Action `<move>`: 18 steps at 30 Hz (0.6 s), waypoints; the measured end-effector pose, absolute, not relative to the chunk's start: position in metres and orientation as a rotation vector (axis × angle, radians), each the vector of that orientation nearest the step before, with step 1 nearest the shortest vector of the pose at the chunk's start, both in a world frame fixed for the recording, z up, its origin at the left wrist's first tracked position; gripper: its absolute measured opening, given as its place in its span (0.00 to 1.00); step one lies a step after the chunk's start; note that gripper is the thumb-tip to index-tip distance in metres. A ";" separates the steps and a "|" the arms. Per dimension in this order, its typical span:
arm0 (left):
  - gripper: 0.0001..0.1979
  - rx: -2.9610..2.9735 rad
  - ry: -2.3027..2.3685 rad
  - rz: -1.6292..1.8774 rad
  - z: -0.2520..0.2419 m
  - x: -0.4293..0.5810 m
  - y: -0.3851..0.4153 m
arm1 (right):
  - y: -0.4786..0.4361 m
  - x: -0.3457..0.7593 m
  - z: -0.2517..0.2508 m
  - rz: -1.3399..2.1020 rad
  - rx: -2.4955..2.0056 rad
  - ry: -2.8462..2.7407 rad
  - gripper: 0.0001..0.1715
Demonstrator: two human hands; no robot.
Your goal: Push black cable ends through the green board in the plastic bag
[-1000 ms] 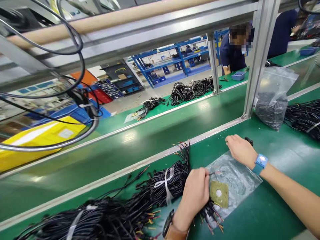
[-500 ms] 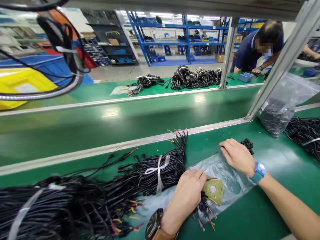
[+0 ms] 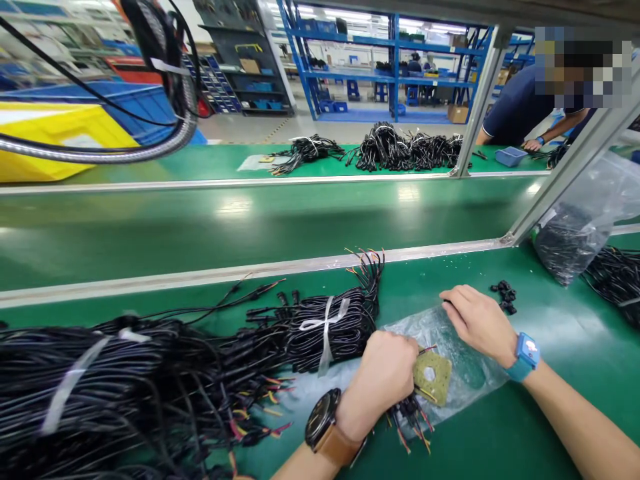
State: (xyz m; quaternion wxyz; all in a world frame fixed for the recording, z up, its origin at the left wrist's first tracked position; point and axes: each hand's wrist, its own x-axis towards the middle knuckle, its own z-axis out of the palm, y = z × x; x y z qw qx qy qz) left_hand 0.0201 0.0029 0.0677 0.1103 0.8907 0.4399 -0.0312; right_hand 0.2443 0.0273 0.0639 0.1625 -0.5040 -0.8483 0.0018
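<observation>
My left hand [image 3: 391, 365], wearing a brown-strapped watch [image 3: 323, 420], is closed over a bunch of black cables [image 3: 411, 410]. Thin coloured wire ends [image 3: 429, 349] stick out past its fingers, apparently from a cable in its grip. Just right of it, a yellow-green sponge [image 3: 436, 390] with a hole lies on a clear plastic bag [image 3: 463, 373]. My right hand [image 3: 479, 323], with a blue watch on the wrist, pinches a small black piece [image 3: 445, 301] above the bag's far edge. Small black caps [image 3: 505, 297] lie loose beyond the right hand.
A tied cable bundle [image 3: 327, 327] and a larger cable pile [image 3: 75, 380] lie to the left. At right stand a slanted metal post [image 3: 560, 167] and a bag of black parts [image 3: 565, 243]. Across the green belt [image 3: 280, 220], a person leans near a blue tray [image 3: 510, 156].
The view has shifted slightly, so the surroundings sit differently. My left hand has turned and its fingers are curled tighter. My right hand keeps its pinch near the bag's edge.
</observation>
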 end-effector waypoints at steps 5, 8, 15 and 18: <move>0.07 2.600 1.353 -0.063 0.065 0.023 0.000 | 0.025 0.241 0.063 0.027 -1.402 -2.434 0.14; 0.09 2.631 1.352 0.046 0.062 0.020 -0.003 | 0.024 0.239 0.064 0.037 -1.398 -2.433 0.14; 0.11 2.620 1.235 0.206 0.060 0.008 -0.014 | 0.023 0.239 0.065 0.056 -1.403 -2.442 0.13; 0.13 2.582 1.212 0.240 0.061 0.004 -0.015 | 0.023 0.239 0.064 0.061 -1.398 -2.448 0.14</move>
